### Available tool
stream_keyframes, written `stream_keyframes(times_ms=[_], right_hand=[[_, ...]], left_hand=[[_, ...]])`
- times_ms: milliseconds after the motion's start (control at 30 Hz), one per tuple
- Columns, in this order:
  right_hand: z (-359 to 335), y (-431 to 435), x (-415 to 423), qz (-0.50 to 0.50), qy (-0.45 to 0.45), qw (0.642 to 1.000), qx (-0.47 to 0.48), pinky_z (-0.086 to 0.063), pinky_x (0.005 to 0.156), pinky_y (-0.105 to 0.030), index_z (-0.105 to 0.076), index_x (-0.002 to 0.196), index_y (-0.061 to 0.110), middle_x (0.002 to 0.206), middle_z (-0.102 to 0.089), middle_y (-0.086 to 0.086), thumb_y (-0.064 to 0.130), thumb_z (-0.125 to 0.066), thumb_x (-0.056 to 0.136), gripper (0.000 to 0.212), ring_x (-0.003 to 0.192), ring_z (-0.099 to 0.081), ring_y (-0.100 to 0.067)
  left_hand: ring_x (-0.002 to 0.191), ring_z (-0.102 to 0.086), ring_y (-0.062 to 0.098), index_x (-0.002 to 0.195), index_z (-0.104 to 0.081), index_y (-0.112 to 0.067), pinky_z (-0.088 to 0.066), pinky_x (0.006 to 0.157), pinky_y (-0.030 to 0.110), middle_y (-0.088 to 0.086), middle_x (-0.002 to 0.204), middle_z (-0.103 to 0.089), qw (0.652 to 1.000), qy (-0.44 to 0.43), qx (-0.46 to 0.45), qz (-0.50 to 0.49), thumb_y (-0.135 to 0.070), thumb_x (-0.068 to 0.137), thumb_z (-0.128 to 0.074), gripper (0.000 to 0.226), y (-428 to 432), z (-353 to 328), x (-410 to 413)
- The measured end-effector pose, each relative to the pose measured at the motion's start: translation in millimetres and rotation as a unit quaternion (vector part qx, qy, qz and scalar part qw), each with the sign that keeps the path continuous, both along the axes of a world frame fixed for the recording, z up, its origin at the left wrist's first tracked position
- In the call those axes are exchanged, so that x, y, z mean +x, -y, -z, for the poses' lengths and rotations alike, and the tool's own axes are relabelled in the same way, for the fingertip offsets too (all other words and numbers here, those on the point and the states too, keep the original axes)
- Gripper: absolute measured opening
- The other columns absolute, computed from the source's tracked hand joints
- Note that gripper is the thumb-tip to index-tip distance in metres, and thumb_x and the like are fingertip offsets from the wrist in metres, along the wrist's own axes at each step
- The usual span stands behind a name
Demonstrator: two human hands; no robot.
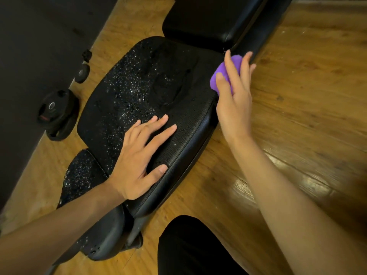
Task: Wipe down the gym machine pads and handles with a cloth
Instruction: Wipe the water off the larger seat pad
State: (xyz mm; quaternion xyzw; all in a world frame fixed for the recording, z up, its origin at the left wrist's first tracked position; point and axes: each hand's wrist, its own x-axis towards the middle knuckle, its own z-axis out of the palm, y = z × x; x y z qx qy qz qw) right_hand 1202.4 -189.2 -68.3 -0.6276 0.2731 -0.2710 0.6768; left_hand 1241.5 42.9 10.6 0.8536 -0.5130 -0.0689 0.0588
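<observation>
Warm wooden floor (307, 96) fills the right side of the view, its boards glossy where light falls on them, and a dark wall (29, 36) runs down the left. Between them stands a black gym machine seen from above. Its broad seat pad (149, 80) lies in the middle. A back pad (208, 20) sits just beyond it at the top, and a smaller pad (83, 171) sits at the near left end.

Fine droplets glitter across the left and upper parts of the seat pad and over the smaller pad. The strip of seat pad along its near right edge looks matte and free of drops.

The left hand (137, 163) lies palm down on that matte strip. Its fingers (158, 133) are straight and spread, and the thumb reaches toward the pad's edge seam.

The right hand (234, 100) holds a bunched purple cloth (218, 76) at the seat pad's far right corner, beside the gap between seat pad and back pad. The fingers (228, 62) curve over the bundle from above, slightly parted, with the cloth showing between them. Whether the cloth presses on the pad's side or only sits next to it cannot be told.

On the floor by the wall rests a black weight plate (55, 114). A smaller plate (82, 73) and a small black knob (87, 54) lie farther along. A black trouser leg (198, 249) shows at the bottom edge.
</observation>
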Motion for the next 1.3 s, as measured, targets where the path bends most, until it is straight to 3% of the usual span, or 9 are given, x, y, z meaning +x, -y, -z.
stream_keyframes(times_ms=[167, 400, 600, 700, 867, 1033, 1133, 1233, 1300], right_hand=[[4, -23, -11, 0.039, 0.030, 0.997, 0.061, -0.030, 0.124, -0.033, -0.030, 0.161, 0.024, 0.166, -0.032, 0.006, 0.036, -0.053, 0.100, 0.066, 0.153, -0.027, -0.009], [-9, -70, -35, 0.042, -0.008, 0.995, 0.091, -0.013, 0.105, 0.006, -0.018, 0.164, 0.020, 0.171, -0.016, 0.003, 0.030, -0.039, 0.110, 0.059, 0.155, -0.015, -0.007], [-1, 30, 29, 0.049, -0.034, 0.994, 0.088, -0.034, 0.095, 0.000, -0.057, 0.146, 0.019, 0.135, -0.063, 0.011, 0.029, -0.043, 0.110, 0.040, 0.128, -0.053, -0.003], [-8, -16, 3, 0.078, -0.001, 0.995, 0.057, -0.021, 0.100, 0.006, -0.043, 0.156, 0.016, 0.159, -0.044, 0.002, 0.029, -0.043, 0.109, 0.048, 0.144, -0.038, -0.004], [-27, -123, -56, 0.071, 0.014, 0.996, 0.047, -0.019, 0.123, -0.017, -0.018, 0.162, 0.018, 0.172, -0.003, 0.006, 0.028, -0.041, 0.110, 0.058, 0.158, -0.006, -0.008], [-9, -25, -1, 0.050, -0.016, 0.996, 0.075, -0.016, 0.103, 0.006, -0.028, 0.162, 0.021, 0.168, -0.027, 0.005, 0.027, -0.040, 0.110, 0.054, 0.151, -0.026, -0.005], [-5, 29, 31, 0.036, -0.023, 0.990, 0.131, -0.033, 0.092, 0.000, -0.054, 0.148, 0.021, 0.143, -0.060, 0.008, 0.026, -0.043, 0.109, 0.041, 0.125, -0.051, 0.002], [-13, -8, 10, 0.078, -0.013, 0.995, 0.058, -0.023, 0.100, 0.005, -0.043, 0.155, 0.015, 0.159, -0.045, 0.002, 0.027, -0.042, 0.110, 0.047, 0.142, -0.041, -0.004], [-22, -67, -24, 0.083, 0.002, 0.996, 0.020, -0.017, 0.116, -0.006, -0.028, 0.161, 0.012, 0.170, -0.020, 0.000, 0.025, -0.042, 0.111, 0.054, 0.155, -0.019, -0.007]], left_hand=[[0.156, -0.026, 0.030, 0.158, -0.040, -0.017, -0.018, 0.121, 0.067, 0.006, 0.168, -0.030, 1.000, 0.002, 0.004, -0.002, -0.068, 0.104, -0.019, 0.077, 2, -2, 0], [0.156, -0.026, 0.030, 0.159, -0.039, -0.017, -0.017, 0.121, 0.067, 0.006, 0.168, -0.030, 1.000, 0.002, 0.005, -0.007, -0.067, 0.104, -0.020, 0.077, 2, 0, -1], [0.156, -0.027, 0.031, 0.158, -0.039, -0.016, -0.018, 0.121, 0.068, 0.007, 0.167, -0.031, 1.000, 0.000, -0.001, -0.005, -0.067, 0.104, -0.020, 0.076, 2, 1, 0], [0.155, -0.028, 0.032, 0.157, -0.040, -0.015, -0.020, 0.118, 0.069, 0.008, 0.167, -0.032, 1.000, 0.005, -0.004, -0.003, -0.067, 0.104, -0.020, 0.077, 1, 0, 0], [0.156, -0.027, 0.031, 0.157, -0.041, -0.014, -0.018, 0.120, 0.068, 0.008, 0.167, -0.032, 1.000, -0.002, 0.001, -0.011, -0.067, 0.104, -0.021, 0.077, 2, 0, 0], [0.155, -0.029, 0.032, 0.156, -0.042, -0.012, -0.020, 0.119, 0.069, 0.009, 0.166, -0.034, 1.000, -0.003, -0.007, -0.011, -0.066, 0.105, -0.021, 0.077, 2, 1, 0], [0.154, -0.030, 0.033, 0.156, -0.042, -0.012, -0.021, 0.117, 0.070, 0.010, 0.166, -0.034, 1.000, -0.002, -0.010, -0.009, -0.065, 0.105, -0.021, 0.076, 2, 1, 0], [0.154, -0.030, 0.032, 0.156, -0.042, -0.014, -0.021, 0.118, 0.070, 0.008, 0.166, -0.033, 1.000, -0.005, -0.011, -0.009, -0.064, 0.105, -0.022, 0.075, 3, 0, 1], [0.154, -0.030, 0.033, 0.157, -0.041, -0.015, -0.021, 0.118, 0.070, 0.008, 0.166, -0.033, 1.000, -0.002, -0.008, -0.010, -0.064, 0.106, -0.021, 0.074, 3, 0, 1]])
